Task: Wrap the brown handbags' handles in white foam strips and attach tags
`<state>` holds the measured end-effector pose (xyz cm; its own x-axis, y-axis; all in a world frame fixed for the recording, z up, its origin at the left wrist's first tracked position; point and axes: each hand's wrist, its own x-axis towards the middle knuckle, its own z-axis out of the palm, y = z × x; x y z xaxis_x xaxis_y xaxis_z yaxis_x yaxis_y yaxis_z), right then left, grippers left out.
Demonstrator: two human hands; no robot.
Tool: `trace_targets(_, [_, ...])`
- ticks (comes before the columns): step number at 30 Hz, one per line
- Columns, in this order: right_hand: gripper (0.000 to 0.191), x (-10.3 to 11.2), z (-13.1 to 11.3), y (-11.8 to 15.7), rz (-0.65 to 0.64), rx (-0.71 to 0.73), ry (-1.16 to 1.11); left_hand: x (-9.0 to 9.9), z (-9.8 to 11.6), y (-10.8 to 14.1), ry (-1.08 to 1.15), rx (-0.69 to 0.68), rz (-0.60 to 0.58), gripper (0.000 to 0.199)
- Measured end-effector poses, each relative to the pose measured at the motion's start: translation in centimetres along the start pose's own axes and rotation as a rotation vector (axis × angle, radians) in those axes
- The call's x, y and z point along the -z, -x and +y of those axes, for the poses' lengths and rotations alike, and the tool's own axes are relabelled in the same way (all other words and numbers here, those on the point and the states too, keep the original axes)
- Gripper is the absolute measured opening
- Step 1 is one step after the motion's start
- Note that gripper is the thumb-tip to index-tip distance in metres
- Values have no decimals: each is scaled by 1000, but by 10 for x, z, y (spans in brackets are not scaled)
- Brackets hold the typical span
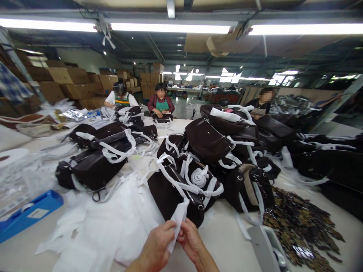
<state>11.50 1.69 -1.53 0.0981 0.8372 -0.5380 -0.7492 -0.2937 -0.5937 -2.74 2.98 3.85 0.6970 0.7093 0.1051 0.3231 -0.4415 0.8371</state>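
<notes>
At the bottom centre, my left hand [159,243] pinches a strip of white tissue paper [179,219]. My right hand [191,238] closes on the same paper from the other side, and the two hands almost touch. The paper rises to a white-wrapped handle [172,180] of a dark bag [161,194] just beyond my fingers. A coil of white wrapping [199,177] lies on top of that bag. Left of my hands, white tissue sheets [113,223] are spread in a loose stack.
More dark bags [205,139] are heaped behind and right, others [98,168] at left. A blue tape dispenser [34,213] stands far left, a grey dispenser [268,247] right, beside a pile of dark and gold pieces [300,226]. Several people sit across the table.
</notes>
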Motion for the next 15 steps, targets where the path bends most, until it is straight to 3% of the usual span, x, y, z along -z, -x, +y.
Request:
trace_targets(3, [33, 0, -1, 1, -22, -13, -26, 2, -5, 2, -53, -103, -8, 36])
trace_targets(8, [44, 0, -3, 5, -112, -60, -123, 7, -12, 4, -123, -105, -13, 30])
trace_targets(15, [44, 3, 13, -4, 11, 104, -30, 9, -11, 0, -76, -191, -104, 26])
